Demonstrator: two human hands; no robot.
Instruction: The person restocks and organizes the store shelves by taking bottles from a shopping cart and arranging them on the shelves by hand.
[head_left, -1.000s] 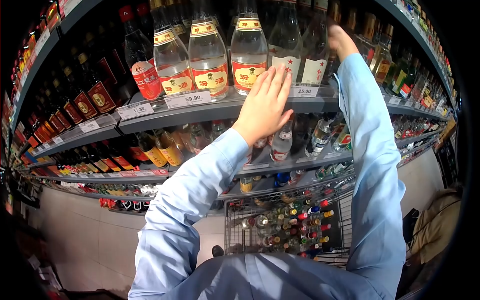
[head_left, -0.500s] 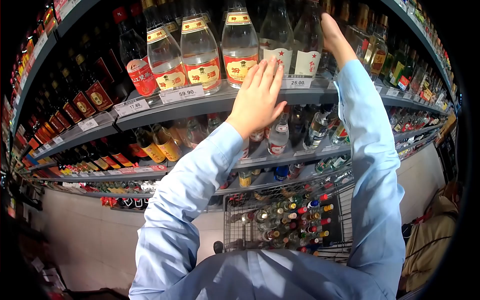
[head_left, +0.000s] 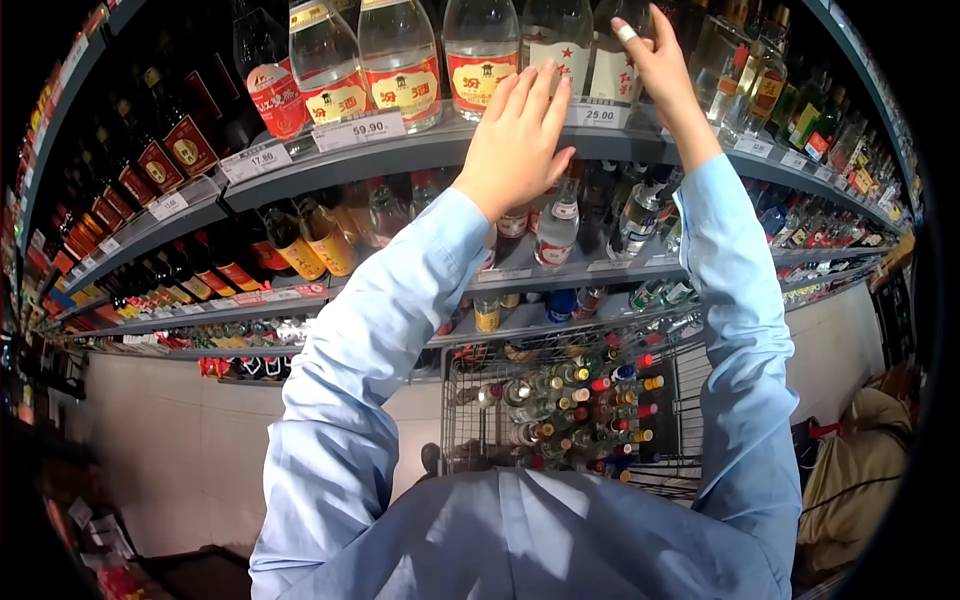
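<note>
1. One clear, round-shouldered glass bottle with a white, red-lettered label stands upright on a smooth grey shelf with a curved-looking front edge; a similar glass bottle with a red star on its white label stands just to its left.
2. Further left is a broad clear glass bottle with a glossy red-and-yellow label, partly filled with clear liquid.
3. The white-labelled bottle nearest the right hand lies just left of that hand's fingers, above a flat white price tag reading 25.00.
4. The right hand is partly curled beside this bottle's upper part (a white band shows on one digit); whether it grips the glass, I cannot tell.
5. The left hand is spread nearly flat, fingers straight and thumb apart, grasping nothing. Its fingertips overlap the star-marked bottle's lower front; contact is unclear.
6. Below, a metal wire cart carries many capped bottles.
</note>
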